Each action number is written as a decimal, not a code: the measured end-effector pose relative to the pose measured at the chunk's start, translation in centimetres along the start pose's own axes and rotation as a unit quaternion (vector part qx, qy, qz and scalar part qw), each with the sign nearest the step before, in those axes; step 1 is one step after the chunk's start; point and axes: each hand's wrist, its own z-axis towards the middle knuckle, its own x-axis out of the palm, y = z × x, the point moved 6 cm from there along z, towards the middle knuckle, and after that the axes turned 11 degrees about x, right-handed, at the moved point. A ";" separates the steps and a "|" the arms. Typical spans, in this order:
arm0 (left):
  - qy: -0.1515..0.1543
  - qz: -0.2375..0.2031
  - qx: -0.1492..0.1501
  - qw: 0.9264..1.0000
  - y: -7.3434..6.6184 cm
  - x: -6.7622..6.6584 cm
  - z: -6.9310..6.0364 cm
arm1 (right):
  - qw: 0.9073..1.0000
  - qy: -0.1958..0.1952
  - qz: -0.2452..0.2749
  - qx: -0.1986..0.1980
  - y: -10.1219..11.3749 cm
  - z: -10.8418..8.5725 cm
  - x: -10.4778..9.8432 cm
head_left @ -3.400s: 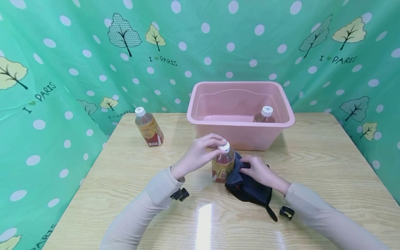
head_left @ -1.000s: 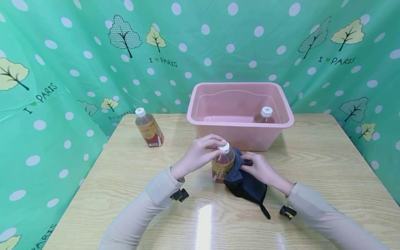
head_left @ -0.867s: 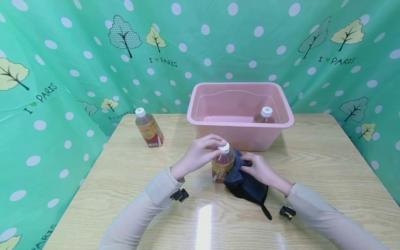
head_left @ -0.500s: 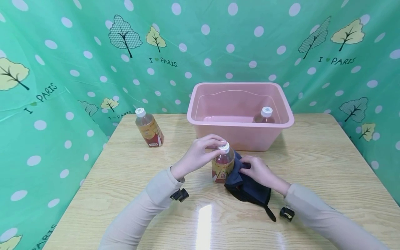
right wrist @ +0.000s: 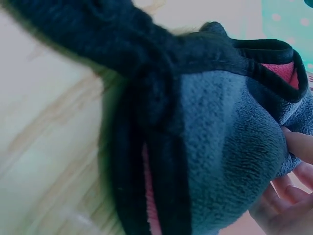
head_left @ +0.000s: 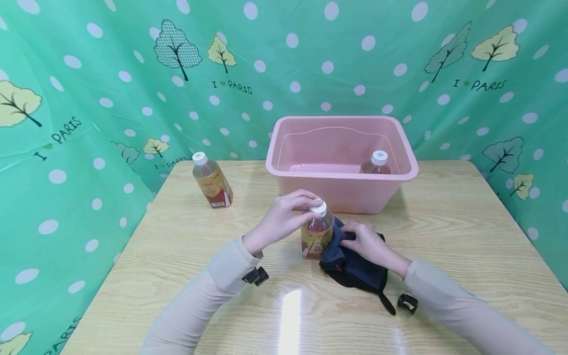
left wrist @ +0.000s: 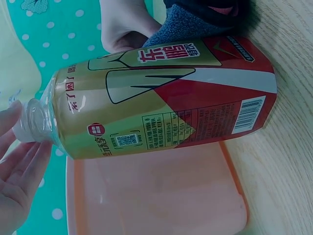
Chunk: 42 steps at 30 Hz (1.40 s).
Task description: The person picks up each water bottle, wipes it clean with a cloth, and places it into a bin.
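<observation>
In the head view, my left hand (head_left: 287,213) holds a drink bottle (head_left: 314,241) by its white cap, thumb and fingers round it. The bottle stands upright on the table, with a gold and red label that shows large in the left wrist view. My right hand (head_left: 369,242) pinches a dark blue-grey cleaning cloth (head_left: 360,270), pressed to the bottle's right side. Black trim, a pink inner side and a hanging loop show on the fuzzy cloth (right wrist: 230,147) in the right wrist view. The right fingertips are partly hidden in its folds.
A pink plastic bin (head_left: 341,193) stands just behind the bottle, with a white-capped bottle (head_left: 376,166) inside at its right. Another capped bottle (head_left: 213,185) stands at the back left of the wooden table (head_left: 177,266). A green dotted curtain (head_left: 306,64) hangs behind.
My right hand has shifted slightly towards me with the cloth along the bottle's side, and the cloth's loop has swung right. The left hand and bottle have kept still.
</observation>
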 end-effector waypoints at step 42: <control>0.003 -0.005 0.016 1.000 0.0 0.1 -0.1 | 0.995 -0.068 0.049 -0.045 3.6 -0.5 -4.2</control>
